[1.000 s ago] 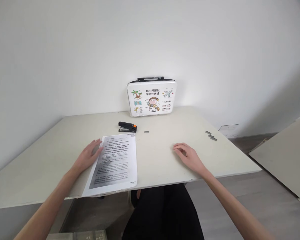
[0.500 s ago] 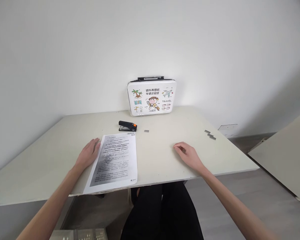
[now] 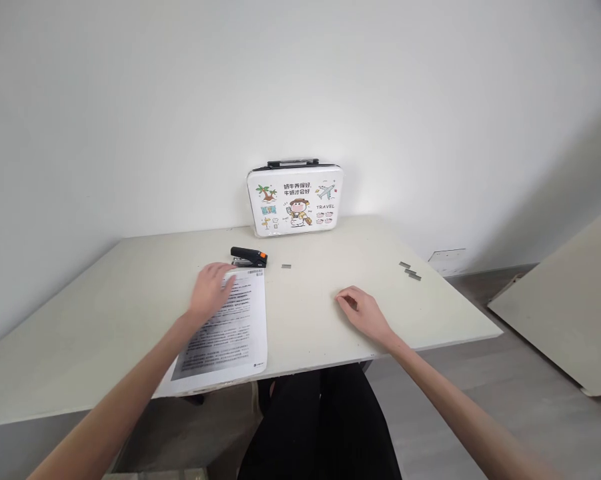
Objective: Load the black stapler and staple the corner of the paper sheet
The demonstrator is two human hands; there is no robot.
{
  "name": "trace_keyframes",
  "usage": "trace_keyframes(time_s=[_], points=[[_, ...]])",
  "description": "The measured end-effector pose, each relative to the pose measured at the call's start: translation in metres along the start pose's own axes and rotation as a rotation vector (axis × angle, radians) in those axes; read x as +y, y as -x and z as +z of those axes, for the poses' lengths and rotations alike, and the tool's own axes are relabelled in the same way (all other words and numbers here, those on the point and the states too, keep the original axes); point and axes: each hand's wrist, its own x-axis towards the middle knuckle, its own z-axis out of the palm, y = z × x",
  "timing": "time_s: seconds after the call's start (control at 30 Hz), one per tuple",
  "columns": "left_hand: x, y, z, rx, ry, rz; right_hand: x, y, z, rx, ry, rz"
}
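My left hand (image 3: 211, 291) is over the upper left part of a printed sheet of paper (image 3: 240, 340), its fingers stretched toward the black stapler (image 3: 249, 258) and the thumb apart. It holds nothing that I can see. Just beyond the sheet's top edge lies the stapler, which has an orange patch at its right end. The fingertips come close to it; whether they touch it I cannot tell. My right hand (image 3: 364, 312) rests on the table, loosely curled with thumb and forefinger together, and nothing shows in it. A small strip of staples (image 3: 286, 266) lies right of the stapler.
A white case (image 3: 296, 200) with cartoon prints and a black handle stands against the wall at the table's back. Several more staple strips (image 3: 411, 271) lie toward the right side. The table's front edge (image 3: 310, 369) runs just above my legs.
My left hand has moved from the paper's left edge up and right, over the sheet toward the stapler. My right hand stays curled on the table. The whole view has shifted slightly.
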Motion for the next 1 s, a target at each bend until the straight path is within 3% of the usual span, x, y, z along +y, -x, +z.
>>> trace_keyframes(time_s=[0.13,0.27,0.5,1.0], points=[[0.065,-0.063,0.040,-0.141,-0.037,0.286,0.002,-0.001,-0.001,0.010,-0.010,0.002],[0.086,-0.101,0.076,-0.198,-0.105,0.325,0.005,-0.002,-0.002,0.014,-0.017,-0.004],[0.060,-0.129,0.096,-0.271,-0.170,0.271,0.004,-0.003,-0.005,0.002,-0.036,0.024],[-0.003,-0.127,0.077,-0.343,-0.255,0.143,0.007,-0.002,-0.004,-0.003,-0.040,0.027]])
